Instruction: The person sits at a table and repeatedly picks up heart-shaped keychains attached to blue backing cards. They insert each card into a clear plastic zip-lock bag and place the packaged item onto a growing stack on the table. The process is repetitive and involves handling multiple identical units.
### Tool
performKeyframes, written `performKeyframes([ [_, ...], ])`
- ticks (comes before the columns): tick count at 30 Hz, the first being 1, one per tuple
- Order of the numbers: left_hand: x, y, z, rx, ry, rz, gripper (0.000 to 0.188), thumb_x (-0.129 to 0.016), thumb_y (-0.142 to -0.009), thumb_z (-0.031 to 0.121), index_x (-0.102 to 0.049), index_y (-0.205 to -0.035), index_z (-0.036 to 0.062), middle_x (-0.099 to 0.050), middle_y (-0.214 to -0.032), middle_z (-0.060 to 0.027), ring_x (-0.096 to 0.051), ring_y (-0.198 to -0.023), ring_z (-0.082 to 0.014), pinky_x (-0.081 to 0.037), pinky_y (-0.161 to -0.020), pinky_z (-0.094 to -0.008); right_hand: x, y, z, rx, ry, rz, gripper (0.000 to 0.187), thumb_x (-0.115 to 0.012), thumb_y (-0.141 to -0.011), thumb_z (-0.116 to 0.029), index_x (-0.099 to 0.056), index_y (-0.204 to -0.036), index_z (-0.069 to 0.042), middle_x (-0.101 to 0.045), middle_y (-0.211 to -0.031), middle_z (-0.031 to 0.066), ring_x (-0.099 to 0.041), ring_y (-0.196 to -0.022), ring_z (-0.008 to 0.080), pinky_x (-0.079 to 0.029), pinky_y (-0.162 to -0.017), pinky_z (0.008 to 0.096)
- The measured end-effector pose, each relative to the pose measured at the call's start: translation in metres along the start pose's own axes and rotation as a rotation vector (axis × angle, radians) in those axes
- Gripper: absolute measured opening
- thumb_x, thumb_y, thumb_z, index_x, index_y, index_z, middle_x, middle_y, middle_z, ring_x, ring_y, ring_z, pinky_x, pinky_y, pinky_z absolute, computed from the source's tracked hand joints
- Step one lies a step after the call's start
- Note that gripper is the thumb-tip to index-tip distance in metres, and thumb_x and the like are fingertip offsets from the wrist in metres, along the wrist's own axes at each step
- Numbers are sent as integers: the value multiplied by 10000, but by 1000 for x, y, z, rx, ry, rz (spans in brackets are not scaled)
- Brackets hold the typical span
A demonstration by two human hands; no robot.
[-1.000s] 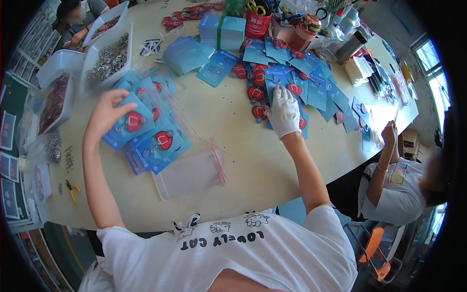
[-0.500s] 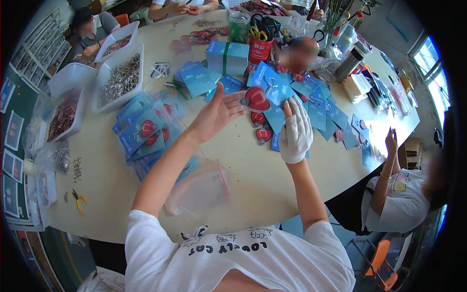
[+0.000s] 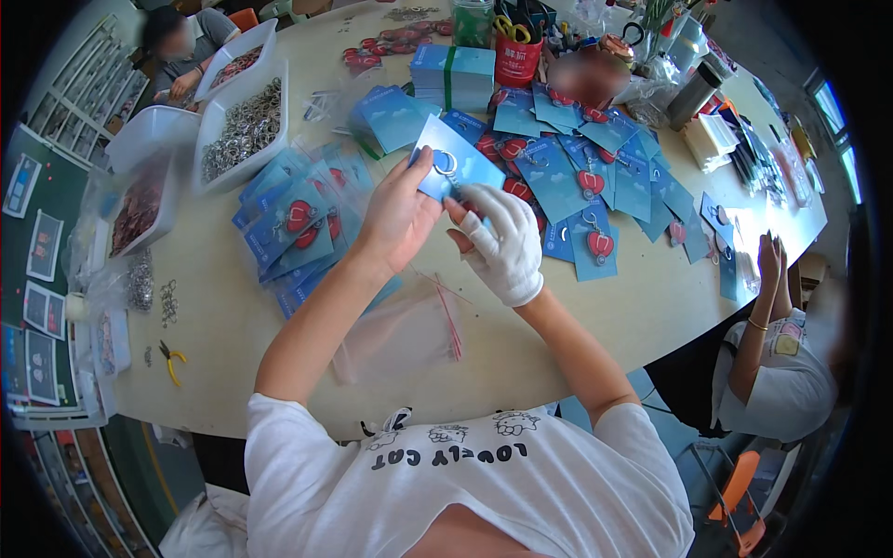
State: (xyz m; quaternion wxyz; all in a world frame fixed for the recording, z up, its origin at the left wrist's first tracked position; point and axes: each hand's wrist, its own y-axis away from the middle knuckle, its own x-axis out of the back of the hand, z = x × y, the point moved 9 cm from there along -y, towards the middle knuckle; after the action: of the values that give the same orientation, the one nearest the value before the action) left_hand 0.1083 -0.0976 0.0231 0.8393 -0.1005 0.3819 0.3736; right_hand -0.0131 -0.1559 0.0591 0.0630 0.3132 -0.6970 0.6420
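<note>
My left hand (image 3: 398, 216) and my right hand (image 3: 502, 244), which wears a white glove, meet above the round table (image 3: 233, 325). Together they hold a blue card (image 3: 456, 163) with a metal key ring near its top. The left hand grips the card's lower left edge, and the gloved fingers pinch its lower right. A clear zip bag with a red seal strip (image 3: 400, 330) lies flat on the table just below the hands. A pile of bagged blue cards with red heart charms (image 3: 293, 232) sits to the left of my left hand.
More blue cards with red charms (image 3: 595, 191) spread to the right. White trays of metal rings (image 3: 244, 130) stand at the far left, yellow-handled pliers (image 3: 170, 358) near the table's left edge. A seated person (image 3: 781, 372) is at the right, another person (image 3: 181, 46) at the far left.
My left hand swung from the left card pile to the middle and joined the gloved right hand. Both now hold up a blue card that was lifted from the spread.
</note>
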Motion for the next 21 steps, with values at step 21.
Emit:
performKeyframes([
  [21,18,51,18,-183,-16,32,338,-442,-1015,217,-460,-1269,-5,-528,-1280,-121,-488,-1234,-220,-378,-1074,-400,-42,51,55,-1192,-992,146,441,-736,-816,-108,-579,-1214,3,-633,-879,5,-540,-797,38,-431,-687,206],
])
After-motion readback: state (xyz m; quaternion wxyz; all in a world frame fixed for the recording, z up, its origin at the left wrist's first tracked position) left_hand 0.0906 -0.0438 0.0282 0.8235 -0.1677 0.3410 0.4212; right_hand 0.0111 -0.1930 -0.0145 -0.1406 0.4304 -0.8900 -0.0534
